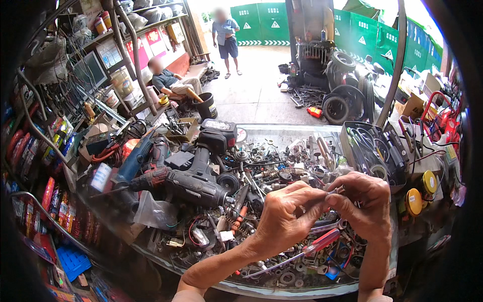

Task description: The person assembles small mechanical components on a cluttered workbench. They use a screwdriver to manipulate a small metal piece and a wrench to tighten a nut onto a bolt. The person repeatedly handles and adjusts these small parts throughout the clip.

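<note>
My left hand (288, 211) and my right hand (366, 201) meet above the cluttered glass-topped bench. Both are closed, thumbs and forefingers pinched together around something small that I cannot make out. Just below them lies a screwdriver (322, 242) with a clear red handle, its long shaft pointing to the near left. Washers (287, 278) and other loose small metal parts spread under my wrists. To the left of my left hand rests a black cordless drill (196, 186), with an orange-handled tool (239, 219) between them.
A blue power tool (135, 157) and a clear plastic bag (155, 210) lie on the left. At the right edge stands a black bin (370, 151) of tools, beside yellow-lidded jars (414, 201). Beyond, one person (173, 83) sits and another (226, 38) stands; tyres (336, 108) are farther right.
</note>
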`<action>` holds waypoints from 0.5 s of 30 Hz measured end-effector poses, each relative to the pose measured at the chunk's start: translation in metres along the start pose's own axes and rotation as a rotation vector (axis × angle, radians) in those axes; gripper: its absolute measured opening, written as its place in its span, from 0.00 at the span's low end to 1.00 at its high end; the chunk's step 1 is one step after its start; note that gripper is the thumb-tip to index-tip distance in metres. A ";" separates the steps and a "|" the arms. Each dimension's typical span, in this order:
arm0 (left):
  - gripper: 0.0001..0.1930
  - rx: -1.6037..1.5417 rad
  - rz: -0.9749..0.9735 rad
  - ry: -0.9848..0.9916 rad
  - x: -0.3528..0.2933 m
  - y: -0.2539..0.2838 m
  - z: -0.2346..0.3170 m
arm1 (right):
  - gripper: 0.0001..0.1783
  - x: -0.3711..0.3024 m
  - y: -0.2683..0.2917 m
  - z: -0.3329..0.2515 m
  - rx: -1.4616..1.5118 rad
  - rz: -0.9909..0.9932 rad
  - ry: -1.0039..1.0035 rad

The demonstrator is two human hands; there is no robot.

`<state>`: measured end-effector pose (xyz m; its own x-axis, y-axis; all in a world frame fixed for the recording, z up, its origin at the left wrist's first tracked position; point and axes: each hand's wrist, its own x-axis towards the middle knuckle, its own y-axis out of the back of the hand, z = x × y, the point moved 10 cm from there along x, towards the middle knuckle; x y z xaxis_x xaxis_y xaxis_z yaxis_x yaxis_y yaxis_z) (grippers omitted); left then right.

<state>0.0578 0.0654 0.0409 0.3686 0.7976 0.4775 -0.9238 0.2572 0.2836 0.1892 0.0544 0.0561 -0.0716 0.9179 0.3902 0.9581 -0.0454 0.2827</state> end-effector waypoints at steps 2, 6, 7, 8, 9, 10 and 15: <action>0.09 -0.037 0.059 0.012 0.001 0.003 0.002 | 0.10 -0.001 0.002 0.002 0.034 0.016 -0.029; 0.13 -0.125 0.101 0.115 -0.001 0.005 -0.005 | 0.10 -0.002 0.003 0.001 0.019 0.027 -0.029; 0.14 -0.164 0.103 0.174 -0.003 0.004 -0.010 | 0.10 -0.003 0.003 0.001 0.013 0.033 -0.028; 0.15 -0.138 0.074 0.164 -0.002 0.002 -0.010 | 0.10 -0.002 0.002 0.000 0.049 0.030 -0.007; 0.14 -0.207 0.061 0.176 -0.003 0.001 -0.013 | 0.10 -0.001 0.001 0.000 0.031 0.012 -0.007; 0.14 -0.283 0.048 0.188 -0.003 -0.002 -0.017 | 0.10 0.000 0.001 0.000 0.005 -0.006 -0.009; 0.10 -0.614 -0.042 0.338 -0.002 -0.013 -0.026 | 0.09 -0.001 0.003 0.003 0.110 0.013 -0.070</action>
<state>0.0665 0.0749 0.0143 0.4451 0.8805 0.1633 -0.8376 0.4738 -0.2719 0.1931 0.0542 0.0538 -0.0433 0.9428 0.3304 0.9837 -0.0175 0.1788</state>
